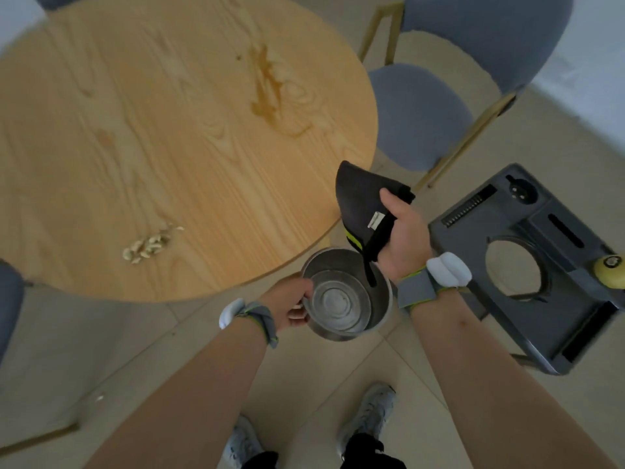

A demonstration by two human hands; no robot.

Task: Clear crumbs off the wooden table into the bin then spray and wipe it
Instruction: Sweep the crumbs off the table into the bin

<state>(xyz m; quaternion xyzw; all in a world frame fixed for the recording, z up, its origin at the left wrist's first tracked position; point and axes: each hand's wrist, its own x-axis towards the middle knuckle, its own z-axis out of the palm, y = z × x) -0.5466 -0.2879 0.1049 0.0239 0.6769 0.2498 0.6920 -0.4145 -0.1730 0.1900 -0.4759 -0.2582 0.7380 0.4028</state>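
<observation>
progress: pretty much at the start, I'd say. The pile of pale crumbs (148, 246) is sitting on the round light-wood tabletop (203, 157), nothing swept off yet.

left to do: push the crumbs into the bin, then spray, then wipe. No spray bottle I can pick out for sure; there's a yellow rounded thing (612, 271) on the dark grey plastic cart (507, 299) at the right, but it's cut off, so can't tell what it is.

bin: small round shiny metal bin (345, 296), looks empty inside, held just below the tabletop's near edge, toward its right side.

left hand (294, 304): fingers pinching the bin's rim on the left.

right hand (402, 238): closed around a folded dark grey cloth with a yellow-green stripe (365, 204), held up just off the near right edge, above the bin.

crumbs: near the near-left edge, well apart from the bin.

stain: brownish smear (267, 86) toward the far right of the tabletop, looks like the bit that'll need wiping.
</observation>
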